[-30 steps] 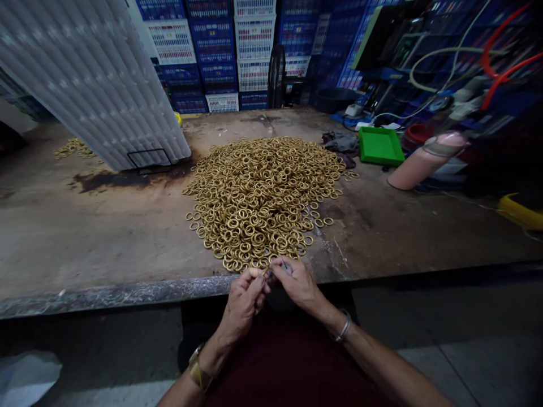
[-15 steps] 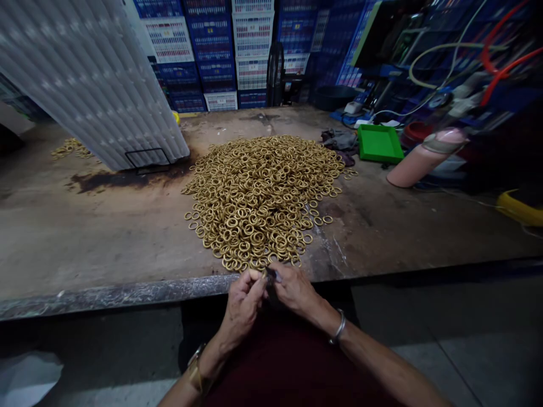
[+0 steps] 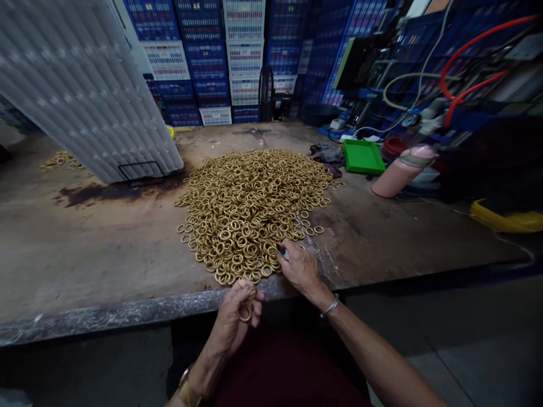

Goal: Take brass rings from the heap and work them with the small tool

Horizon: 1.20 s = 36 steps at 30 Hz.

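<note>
A big heap of brass rings (image 3: pixel 250 203) lies on the worn workbench (image 3: pixel 97 249). My left hand (image 3: pixel 235 322) sits at the bench's front edge, its fingers curled round a brass ring (image 3: pixel 245 312). My right hand (image 3: pixel 299 267) reaches onto the bench at the heap's near right edge, pinching a small dark tool (image 3: pixel 281 251) whose tip touches the rings. A bangle is on my right wrist and a gold watch on my left.
A white corrugated panel (image 3: pixel 85 90) leans at the back left, with a small ring pile (image 3: pixel 59 161) beside it. A green tray (image 3: pixel 362 156), a pink bottle (image 3: pixel 401 170), hoses and a yellow object (image 3: pixel 503 220) stand at the right. Stacked crates (image 3: pixel 220 56) line the back.
My hands were together at the bench edge. Now they have parted: the right hand has moved forward to the heap with the tool, the left has dropped back holding a ring.
</note>
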Each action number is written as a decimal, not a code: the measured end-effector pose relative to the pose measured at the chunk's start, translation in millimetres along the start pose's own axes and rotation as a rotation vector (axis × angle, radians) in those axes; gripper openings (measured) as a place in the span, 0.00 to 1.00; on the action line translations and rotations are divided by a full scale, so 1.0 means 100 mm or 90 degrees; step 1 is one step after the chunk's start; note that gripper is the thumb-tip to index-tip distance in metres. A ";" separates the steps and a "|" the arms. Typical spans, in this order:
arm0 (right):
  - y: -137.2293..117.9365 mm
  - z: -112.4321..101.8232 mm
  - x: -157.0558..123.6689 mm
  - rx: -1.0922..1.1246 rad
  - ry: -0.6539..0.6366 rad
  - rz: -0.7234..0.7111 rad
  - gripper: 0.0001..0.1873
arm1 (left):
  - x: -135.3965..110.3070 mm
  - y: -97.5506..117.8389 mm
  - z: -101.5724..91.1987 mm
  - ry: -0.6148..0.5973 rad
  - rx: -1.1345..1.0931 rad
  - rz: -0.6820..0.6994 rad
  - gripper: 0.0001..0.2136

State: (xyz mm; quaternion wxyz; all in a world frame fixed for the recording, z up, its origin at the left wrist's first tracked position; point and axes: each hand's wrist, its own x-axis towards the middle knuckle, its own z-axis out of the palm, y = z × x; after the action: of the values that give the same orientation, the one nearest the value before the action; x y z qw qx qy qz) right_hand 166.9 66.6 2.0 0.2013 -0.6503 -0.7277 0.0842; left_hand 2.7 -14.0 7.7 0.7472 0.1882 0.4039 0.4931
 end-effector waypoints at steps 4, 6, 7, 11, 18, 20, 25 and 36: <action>-0.03 0.01 0.05 -0.029 -0.007 -0.001 0.06 | 0.00 0.00 -0.04 -0.019 -0.078 -0.061 0.12; -0.02 0.04 0.06 -0.035 -0.009 -0.003 0.06 | 0.02 -0.01 -0.04 -0.023 -0.099 -0.076 0.10; -0.02 0.05 0.06 -0.034 -0.010 -0.005 0.07 | 0.04 -0.02 -0.04 -0.022 -0.100 -0.078 0.10; 0.02 0.08 0.09 -0.015 -0.004 -0.015 0.09 | 0.12 -0.03 0.02 -0.007 -0.038 -0.050 0.12; 0.00 0.06 -0.02 0.114 0.034 -0.137 0.11 | 0.27 0.05 0.16 0.072 0.221 0.122 0.18; -0.04 0.06 -0.08 0.163 0.013 -0.180 0.12 | 0.29 0.08 0.18 0.082 0.273 0.133 0.20; -0.13 0.11 -0.17 0.265 -0.041 -0.170 0.10 | 0.34 0.11 0.18 0.088 0.289 0.152 0.17; -0.22 0.07 -0.19 0.338 -0.072 -0.130 0.07 | 0.38 0.18 0.13 0.035 0.055 0.010 0.16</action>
State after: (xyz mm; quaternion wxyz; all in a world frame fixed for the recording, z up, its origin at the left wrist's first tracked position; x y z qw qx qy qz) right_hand 144.9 45.8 0.5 0.3312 -0.4926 -0.7518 0.2872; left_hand 9.6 29.5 11.4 0.7232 0.2098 0.4436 0.4861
